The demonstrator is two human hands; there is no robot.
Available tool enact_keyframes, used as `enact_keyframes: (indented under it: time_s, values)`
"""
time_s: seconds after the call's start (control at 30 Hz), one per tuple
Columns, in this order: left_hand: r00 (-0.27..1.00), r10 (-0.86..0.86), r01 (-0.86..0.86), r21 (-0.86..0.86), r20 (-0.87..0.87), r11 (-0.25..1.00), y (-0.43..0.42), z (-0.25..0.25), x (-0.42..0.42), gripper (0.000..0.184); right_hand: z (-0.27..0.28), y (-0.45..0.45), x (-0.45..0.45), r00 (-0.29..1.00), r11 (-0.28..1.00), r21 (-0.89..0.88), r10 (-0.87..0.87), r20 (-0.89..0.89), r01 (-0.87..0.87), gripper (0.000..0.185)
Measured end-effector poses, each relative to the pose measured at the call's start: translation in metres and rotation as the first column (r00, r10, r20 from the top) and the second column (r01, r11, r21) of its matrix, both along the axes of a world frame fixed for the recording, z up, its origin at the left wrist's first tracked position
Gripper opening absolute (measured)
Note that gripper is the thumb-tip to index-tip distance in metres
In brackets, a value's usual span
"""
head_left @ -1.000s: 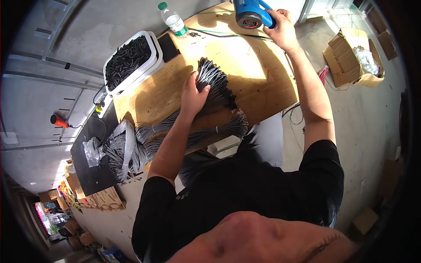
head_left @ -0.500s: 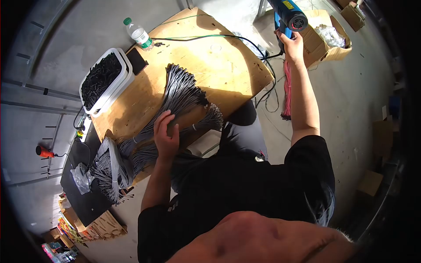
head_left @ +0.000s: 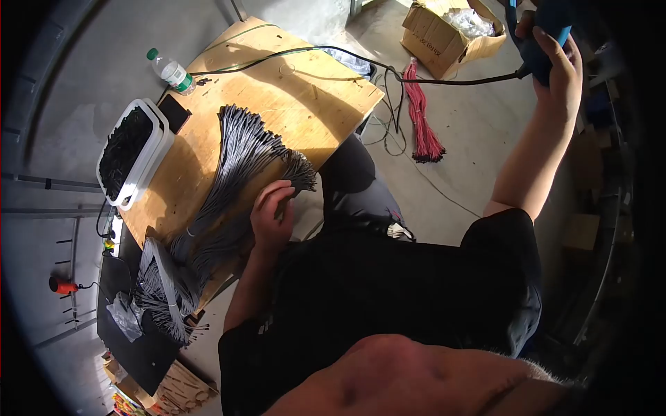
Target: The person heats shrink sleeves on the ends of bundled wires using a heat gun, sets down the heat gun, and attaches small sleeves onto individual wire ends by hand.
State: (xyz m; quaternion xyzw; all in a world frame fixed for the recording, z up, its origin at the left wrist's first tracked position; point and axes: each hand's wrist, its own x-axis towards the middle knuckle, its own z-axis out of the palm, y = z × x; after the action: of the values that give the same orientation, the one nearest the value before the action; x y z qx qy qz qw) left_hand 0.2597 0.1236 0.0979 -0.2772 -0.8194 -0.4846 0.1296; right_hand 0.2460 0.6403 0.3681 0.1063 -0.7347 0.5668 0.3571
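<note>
My right hand (head_left: 565, 69) is wrapped round the handle of a blue heat gun (head_left: 538, 59), held up at the top right with its black cord trailing left. Part of the heat gun is cut off by the dark edge of the view. My left hand (head_left: 272, 218) is loosely curled, thumb apart from the fingers, and nothing shows in it. It hovers beside a smaller bundle of grey wires (head_left: 300, 172) at the table's near edge. A larger fanned bundle of grey wires (head_left: 239, 149), tied lower down, lies on the wooden table (head_left: 333, 104).
A white tub (head_left: 149, 163) of short black tubes stands at the table's left, by a green-capped bottle (head_left: 172, 73). More looped grey wires (head_left: 163, 284) lie nearer. On the floor are red wires (head_left: 422, 118), a cardboard box (head_left: 433, 41) and loose cords.
The heat gun has moved right and away from the table in my right hand, turning as it went. My view has shifted right. My left hand is now closer to the smaller wire bundle.
</note>
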Motion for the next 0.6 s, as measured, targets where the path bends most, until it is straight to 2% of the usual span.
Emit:
enact_keyframes:
  time_s: [0.03,0.07,0.1,0.13,0.17,0.23,0.27,0.33,0.37,0.4,0.47,0.57,0.6]
  values:
    - [0.999,-0.030,0.030,-0.009,0.018,1.000,0.007,0.002,0.000,0.027,0.018,-0.013,0.011,0.997,0.997,-0.040,-0.070,-0.038,0.068,0.042]
    - [0.999,-0.036,0.036,-0.003,0.017,0.999,0.013,0.005,0.001,0.027,0.039,-0.043,0.014,0.977,0.978,-0.185,-0.127,-0.170,0.095,0.048]
    - [0.997,-0.078,0.079,-0.013,0.029,0.997,0.018,0.007,0.002,0.028,0.055,-0.048,0.023,0.972,0.979,-0.172,-0.137,-0.188,0.105,0.047]
    - [0.992,-0.119,0.120,-0.023,0.039,0.992,0.023,0.008,0.002,0.028,0.071,-0.058,0.032,0.973,0.986,-0.160,-0.085,-0.216,0.051,0.037]
    - [0.986,-0.157,0.159,-0.037,0.050,0.987,0.026,0.009,0.001,0.032,0.084,-0.057,0.035,0.963,0.963,-0.175,0.165,-0.213,-0.203,0.033]
    - [0.979,-0.193,0.196,-0.041,0.070,0.980,0.038,0.013,-0.001,0.034,0.100,-0.038,0.036,0.927,0.934,-0.138,0.292,-0.235,-0.329,0.038]
    - [0.970,-0.227,0.232,-0.051,0.089,0.971,0.044,0.015,-0.003,0.037,0.110,-0.030,0.040,0.906,0.900,-0.186,0.345,-0.246,-0.394,0.046]
    - [0.947,-0.296,0.300,-0.020,0.129,0.954,0.059,0.015,-0.011,0.048,0.132,-0.068,0.061,0.940,0.963,-0.135,0.186,-0.285,-0.232,0.052]
    - [0.937,-0.316,0.318,0.010,0.148,0.948,0.070,0.018,-0.015,0.052,0.143,-0.068,0.069,0.918,0.947,0.019,0.314,-0.243,-0.320,0.055]
    - [0.909,-0.351,0.348,0.054,0.225,0.936,0.081,0.017,-0.022,0.067,0.148,-0.069,0.073,0.917,0.946,0.027,0.319,-0.239,-0.322,0.055]
    - [0.950,-0.308,0.309,0.012,-0.049,0.951,0.108,0.019,-0.045,0.087,0.157,-0.073,0.081,0.882,0.898,-0.111,0.386,-0.269,-0.427,0.058]
    - [0.933,-0.340,0.339,-0.030,-0.118,0.940,0.149,0.048,-0.063,0.108,0.169,-0.087,0.088,0.815,0.761,-0.311,0.475,-0.330,-0.570,0.061]
    - [0.914,-0.380,0.376,-0.051,-0.146,0.925,0.161,0.051,-0.067,0.111,0.173,-0.113,0.096,0.856,0.848,-0.249,0.366,-0.364,-0.468,0.063]
